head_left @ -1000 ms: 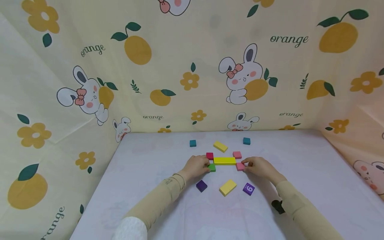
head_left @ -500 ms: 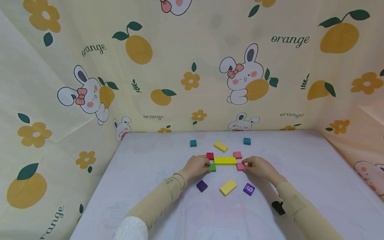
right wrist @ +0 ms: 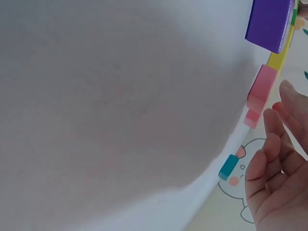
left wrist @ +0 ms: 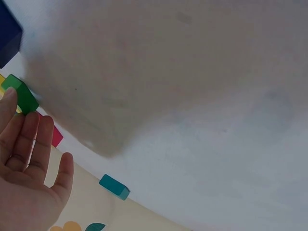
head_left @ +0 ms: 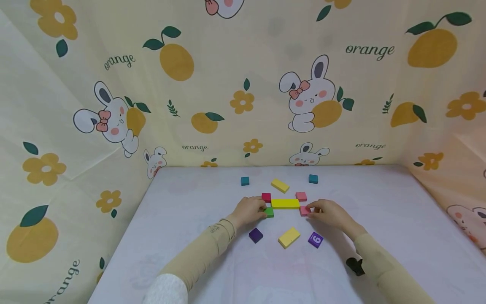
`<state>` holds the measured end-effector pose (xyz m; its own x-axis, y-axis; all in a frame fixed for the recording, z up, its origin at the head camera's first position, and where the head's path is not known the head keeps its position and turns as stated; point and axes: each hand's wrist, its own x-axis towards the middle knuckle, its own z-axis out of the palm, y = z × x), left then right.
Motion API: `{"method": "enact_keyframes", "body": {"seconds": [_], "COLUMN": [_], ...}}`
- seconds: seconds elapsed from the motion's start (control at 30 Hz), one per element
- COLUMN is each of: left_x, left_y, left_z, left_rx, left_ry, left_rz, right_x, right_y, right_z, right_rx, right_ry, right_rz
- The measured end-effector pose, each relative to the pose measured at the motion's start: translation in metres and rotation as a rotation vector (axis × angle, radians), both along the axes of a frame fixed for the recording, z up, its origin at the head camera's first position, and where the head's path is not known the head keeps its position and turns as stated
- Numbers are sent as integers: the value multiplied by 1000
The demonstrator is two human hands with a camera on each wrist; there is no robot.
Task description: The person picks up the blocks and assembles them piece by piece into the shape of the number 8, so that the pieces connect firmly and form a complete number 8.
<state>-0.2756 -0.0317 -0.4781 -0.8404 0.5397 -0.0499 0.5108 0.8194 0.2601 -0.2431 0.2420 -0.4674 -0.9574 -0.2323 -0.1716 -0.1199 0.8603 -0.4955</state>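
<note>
Tabletop: left fingers round green block, right fingers by pink block, grip unclear

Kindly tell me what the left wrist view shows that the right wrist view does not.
Only the left wrist view shows the left palm, the red block, the dark block and the left teal block. Only the right wrist view shows the right palm, the near pink block, the far pink block, the purple block and the right teal block. Both share the green block, a yellow block, the tabletop and the patterned cloth.
</note>
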Motion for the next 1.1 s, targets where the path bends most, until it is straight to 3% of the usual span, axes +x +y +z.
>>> {"method": "enact_keyframes", "body": {"seconds": [0.3,0.7,1.1], "left_x": [-2,0,0], "left_y": [1,-1,-2], "left_z": [-2,-1,-2], "left_rx": [-5,24,80], "left_ry": [-7,-31,-54], "left_rz": [6,16,24], "right_x": [20,49,57], "right_y": [8,9,8], "right_z": [7,7,4], "right_rx": [-16,-35,41], "right_ry": [30,-80,-60], "right_rz": [41,42,64]}}
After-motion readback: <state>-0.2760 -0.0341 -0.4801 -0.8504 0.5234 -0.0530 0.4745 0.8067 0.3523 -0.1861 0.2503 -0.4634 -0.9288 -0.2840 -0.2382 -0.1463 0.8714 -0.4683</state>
